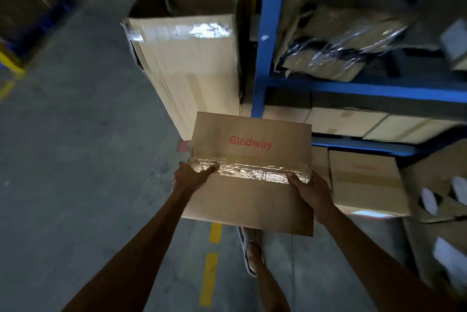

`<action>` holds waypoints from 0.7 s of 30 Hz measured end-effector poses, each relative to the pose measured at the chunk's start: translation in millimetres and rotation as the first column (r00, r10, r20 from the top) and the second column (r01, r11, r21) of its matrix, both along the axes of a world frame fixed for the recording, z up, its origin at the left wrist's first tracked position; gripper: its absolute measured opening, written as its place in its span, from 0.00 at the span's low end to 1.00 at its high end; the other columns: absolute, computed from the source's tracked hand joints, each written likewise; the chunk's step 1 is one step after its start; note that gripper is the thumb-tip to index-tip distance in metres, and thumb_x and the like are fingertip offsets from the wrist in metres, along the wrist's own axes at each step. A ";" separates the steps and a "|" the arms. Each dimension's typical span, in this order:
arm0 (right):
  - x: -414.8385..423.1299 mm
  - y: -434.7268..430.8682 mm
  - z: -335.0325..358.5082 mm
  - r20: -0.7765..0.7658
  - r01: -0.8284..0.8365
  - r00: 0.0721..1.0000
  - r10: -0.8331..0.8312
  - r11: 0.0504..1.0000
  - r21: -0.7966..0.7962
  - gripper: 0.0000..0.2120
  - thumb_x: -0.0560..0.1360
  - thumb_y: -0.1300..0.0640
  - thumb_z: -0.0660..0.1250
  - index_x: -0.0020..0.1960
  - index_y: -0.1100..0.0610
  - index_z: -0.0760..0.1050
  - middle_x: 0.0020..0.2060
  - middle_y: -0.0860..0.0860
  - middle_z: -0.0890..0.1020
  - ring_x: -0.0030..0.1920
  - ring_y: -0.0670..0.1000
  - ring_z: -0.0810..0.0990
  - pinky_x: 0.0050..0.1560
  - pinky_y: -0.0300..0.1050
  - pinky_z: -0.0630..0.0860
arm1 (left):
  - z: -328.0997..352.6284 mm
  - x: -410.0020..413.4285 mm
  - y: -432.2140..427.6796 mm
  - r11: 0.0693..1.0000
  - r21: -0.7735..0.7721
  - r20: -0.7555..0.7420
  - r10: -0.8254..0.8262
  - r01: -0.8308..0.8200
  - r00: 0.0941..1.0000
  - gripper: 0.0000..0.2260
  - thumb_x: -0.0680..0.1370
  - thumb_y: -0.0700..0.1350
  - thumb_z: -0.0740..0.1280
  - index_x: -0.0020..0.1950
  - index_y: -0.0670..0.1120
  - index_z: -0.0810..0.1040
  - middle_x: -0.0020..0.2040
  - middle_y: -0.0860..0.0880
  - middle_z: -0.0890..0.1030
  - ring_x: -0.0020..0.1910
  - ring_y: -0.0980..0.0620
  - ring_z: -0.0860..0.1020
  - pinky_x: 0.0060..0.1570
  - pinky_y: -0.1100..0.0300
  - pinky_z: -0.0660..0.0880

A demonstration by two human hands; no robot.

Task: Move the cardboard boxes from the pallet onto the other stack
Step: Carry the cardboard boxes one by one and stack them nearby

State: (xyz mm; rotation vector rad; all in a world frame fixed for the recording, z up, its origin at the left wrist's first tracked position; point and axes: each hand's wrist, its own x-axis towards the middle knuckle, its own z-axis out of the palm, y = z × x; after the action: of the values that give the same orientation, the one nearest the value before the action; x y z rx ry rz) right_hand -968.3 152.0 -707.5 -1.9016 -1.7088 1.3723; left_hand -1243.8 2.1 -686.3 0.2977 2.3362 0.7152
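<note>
I carry a sealed cardboard box (250,198) with red "Glodway" lettering and a shiny tape seam across its top, held in the air in front of me. My left hand (192,176) grips its left edge, thumb lying on the tape. My right hand (309,191) grips the right edge, thumb on top, fingers hidden under the side. A similar taped box (366,180) sits just to the right, low beside the shelving.
A tall cardboard carton (192,64), open at the top, stands straight ahead. Blue metal shelving (267,33) with wrapped goods and boxes fills the right. More cartons (439,200) sit at the far right. Grey floor with yellow dashes (209,276) lies to the left; my foot (252,253) is below the box.
</note>
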 end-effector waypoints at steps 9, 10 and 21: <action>177.5 -153.5 202.3 -0.113 0.104 0.989 -0.093 0.990 0.099 0.36 0.58 0.27 0.71 0.60 0.45 0.79 0.56 0.46 0.83 0.56 0.52 0.82 0.59 0.52 0.79 | 190.2 164.8 -135.6 0.984 0.153 -0.034 -0.083 0.087 0.996 0.56 0.54 0.73 0.74 0.71 0.40 0.64 0.66 0.40 0.76 0.62 0.40 0.77 0.56 0.47 0.78; 186.9 -164.8 215.6 -0.118 0.119 0.987 -0.105 0.986 0.114 0.34 0.59 0.28 0.72 0.58 0.45 0.80 0.54 0.46 0.84 0.56 0.51 0.82 0.58 0.51 0.79 | 200.2 175.7 -143.2 0.984 0.156 -0.039 -0.086 0.091 0.996 0.58 0.53 0.75 0.73 0.72 0.41 0.64 0.66 0.40 0.75 0.62 0.40 0.76 0.57 0.47 0.78; 469.6 -318.4 270.9 -0.046 0.289 0.957 -0.286 0.940 0.183 0.36 0.65 0.32 0.71 0.66 0.51 0.74 0.57 0.46 0.80 0.60 0.54 0.79 0.61 0.49 0.75 | 276.3 442.5 -243.0 0.923 0.119 -0.045 -0.363 0.366 0.931 0.48 0.62 0.68 0.74 0.69 0.36 0.67 0.68 0.37 0.73 0.65 0.38 0.74 0.61 0.49 0.72</action>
State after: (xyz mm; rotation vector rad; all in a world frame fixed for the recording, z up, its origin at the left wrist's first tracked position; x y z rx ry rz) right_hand -498.7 -166.4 -436.7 -1.9306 -1.4236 1.0768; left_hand -801.3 -240.9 -410.0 0.7784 2.1709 0.6737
